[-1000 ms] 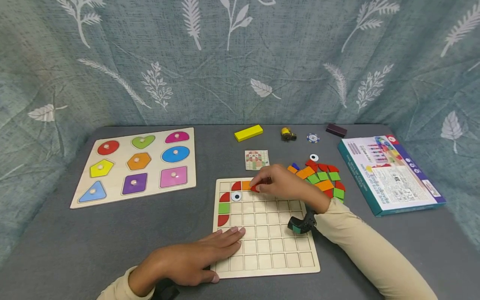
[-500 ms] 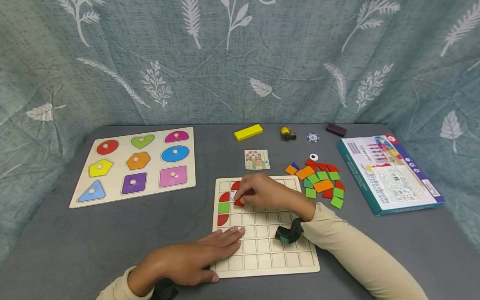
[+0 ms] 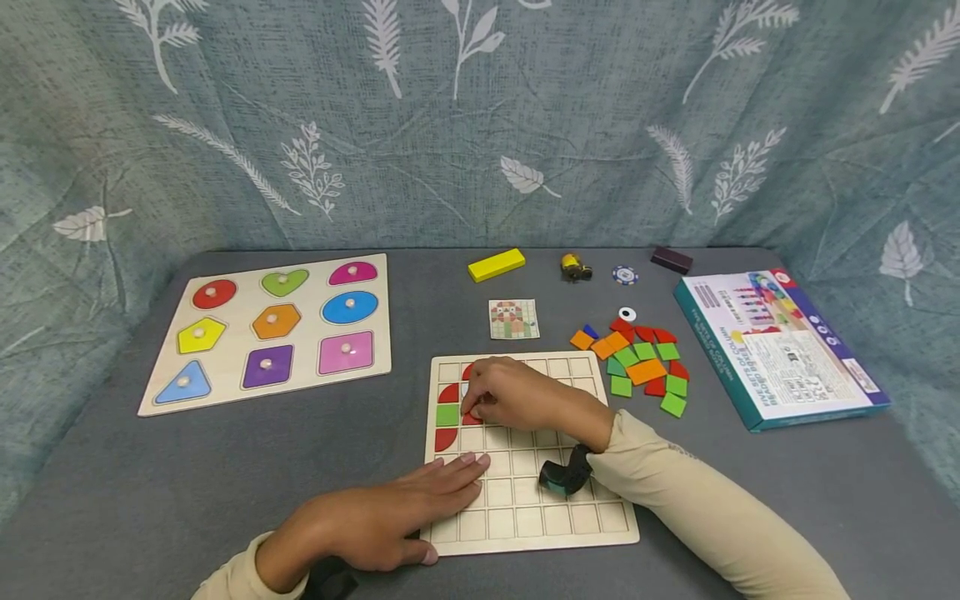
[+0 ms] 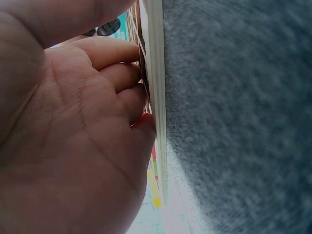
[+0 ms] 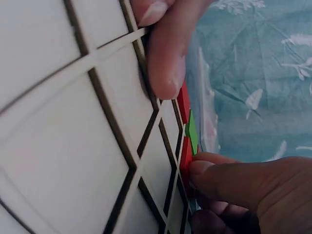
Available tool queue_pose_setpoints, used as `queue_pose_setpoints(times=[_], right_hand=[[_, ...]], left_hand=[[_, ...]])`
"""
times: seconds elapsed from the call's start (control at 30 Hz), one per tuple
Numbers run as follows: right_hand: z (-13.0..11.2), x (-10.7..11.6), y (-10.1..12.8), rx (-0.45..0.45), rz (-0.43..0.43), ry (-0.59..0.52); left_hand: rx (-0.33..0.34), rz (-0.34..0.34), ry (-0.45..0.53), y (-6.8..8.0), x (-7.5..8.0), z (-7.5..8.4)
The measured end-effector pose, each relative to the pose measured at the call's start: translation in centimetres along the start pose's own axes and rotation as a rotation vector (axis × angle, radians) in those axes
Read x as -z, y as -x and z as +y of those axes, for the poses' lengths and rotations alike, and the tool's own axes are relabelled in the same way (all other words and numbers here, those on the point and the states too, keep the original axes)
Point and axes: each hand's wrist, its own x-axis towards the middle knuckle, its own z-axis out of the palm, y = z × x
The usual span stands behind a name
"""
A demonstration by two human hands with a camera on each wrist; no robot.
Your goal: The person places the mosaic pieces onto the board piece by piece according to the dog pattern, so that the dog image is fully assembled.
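A wooden grid board (image 3: 528, 523) lies on the grey table. My left hand (image 3: 405, 512) rests flat on its lower left part, fingers spread; the left wrist view shows the palm (image 4: 73, 122) against the board's edge. Near the upper left, my right hand (image 3: 517, 392) pinches a red rounded tile (image 3: 472, 418) at a cell in the second column, beside a green square tile (image 3: 447, 414). The right wrist view has thumb and fingertips on the red tile (image 5: 185, 163). Red quarter-round tiles (image 3: 446, 439) fill other left-column cells. The hand partly hides the eye tile and the top row.
Several loose red, green and orange tiles (image 3: 646, 372) lie right of the board. A printed pattern card (image 3: 513, 319) sits behind it. A shape puzzle (image 3: 232, 361) is at left, a box (image 3: 783, 350) at right. Along the back are a yellow block (image 3: 497, 265) and a toy (image 3: 574, 268).
My right hand has moved left and toward me across the board, from the top row to the second column, carrying the red tile. My left hand has stayed put.
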Motion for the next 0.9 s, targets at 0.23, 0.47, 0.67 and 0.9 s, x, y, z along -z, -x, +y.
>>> queue_pose_setpoints(times=[0.23, 0.47, 0.67, 0.9], right_hand=[[-0.1, 0.0, 0.2, -0.019, 0.0, 0.05], [1.0, 1.4, 1.7, -0.039, 0.096, 0.029], [2.9, 3.5, 4.0, -0.155, 0.133, 0.005], [5.3, 5.6, 7.3, -0.314, 0.138, -0.05]], left_hand=[[0.008, -0.002, 0.0, 0.0, 0.1, 0.0], [0.007, 0.002, -0.005, 0.0, 0.1, 0.1], [0.04, -0.009, 0.021, -0.1, 0.1, 0.2], [0.048, -0.005, 0.024, 0.0, 0.2, 0.3]])
